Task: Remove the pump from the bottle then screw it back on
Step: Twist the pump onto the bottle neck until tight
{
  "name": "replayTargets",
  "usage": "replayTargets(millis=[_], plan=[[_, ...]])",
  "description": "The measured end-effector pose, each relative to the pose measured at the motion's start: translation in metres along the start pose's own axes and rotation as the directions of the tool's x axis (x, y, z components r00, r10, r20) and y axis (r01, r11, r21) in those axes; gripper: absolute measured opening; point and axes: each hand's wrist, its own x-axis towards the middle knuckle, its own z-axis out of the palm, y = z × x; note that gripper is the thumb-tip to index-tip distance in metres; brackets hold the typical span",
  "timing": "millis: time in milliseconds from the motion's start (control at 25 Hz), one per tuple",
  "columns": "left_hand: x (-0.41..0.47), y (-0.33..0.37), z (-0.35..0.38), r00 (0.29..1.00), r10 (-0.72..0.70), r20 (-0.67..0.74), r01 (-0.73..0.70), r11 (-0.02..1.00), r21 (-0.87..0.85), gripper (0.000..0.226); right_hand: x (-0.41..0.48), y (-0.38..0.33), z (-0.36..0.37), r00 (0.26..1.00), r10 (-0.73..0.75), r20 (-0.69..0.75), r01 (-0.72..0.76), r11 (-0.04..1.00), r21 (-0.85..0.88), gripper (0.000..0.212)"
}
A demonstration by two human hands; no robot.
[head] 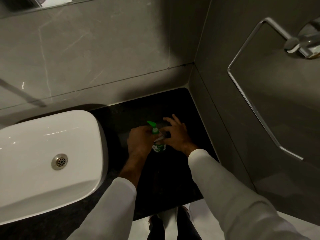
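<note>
Black stone: the counter [173, 179] is dark and speckled, set in a corner of grey tiled walls [103, 54], and it bears everything described here.
Bottle: a small pale bottle [159, 146] with a green-and-white label stands upright on the counter, just right of the basin and well back from the front edge.
Pump: a green pump [153, 128] sits on the bottle's neck, its spout pointing up and to the left; whether its collar is screwed tight cannot be told.
Left hand: the left hand [139, 141] closes on the bottle's left side at the pump collar, fingers curled together around it.
Right hand: the right hand [174, 134] is at the bottle's upper right; thumb and lower fingers appear to touch the neck, while the upper fingers are spread and lifted clear. The exact contact is blurred.
Sleeves: both forearms wear pale long sleeves [225, 187].
Basin: a white ceramic basin [43, 135] with a round metal drain [59, 161] occupies the left of the counter.
Wall fitting: a chrome bar [256, 110] is mounted on the right-hand wall.
</note>
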Motion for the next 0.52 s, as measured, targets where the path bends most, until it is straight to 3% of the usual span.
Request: replayTargets(millis=[120,320,360,440,520], plan=[[-0.001,-0.008,0.003,0.976,0.201,-0.081,-0.178,0.957,0.228,0.028,0.0,0.0,-0.003,0.999,-0.021,0.024,0.022,0.999,-0.026,0.039],[-0.005,-0.013,0.002,0.953,0.299,-0.047,-0.29,0.945,0.151,0.029,-0.001,-0.001,-0.004,0.999,-0.025,0.036,0.027,0.999,-0.037,0.041],[-0.006,-0.012,-0.002,0.964,0.267,0.002,-0.266,0.961,0.078,0.029,-0.002,-0.001,-0.003,0.999,-0.029,0.035,0.03,0.999,-0.031,0.04],[-0.008,-0.001,-0.018,0.989,0.06,0.138,-0.042,0.99,-0.133,0.036,-0.004,-0.002,-0.005,0.998,-0.032,0.046,0.033,0.999,-0.028,0.041],[-0.014,0.012,-0.034,0.989,-0.116,0.09,0.131,0.973,-0.188,0.052,-0.004,-0.004,-0.005,0.998,-0.022,0.059,0.024,0.999,-0.034,0.043]])
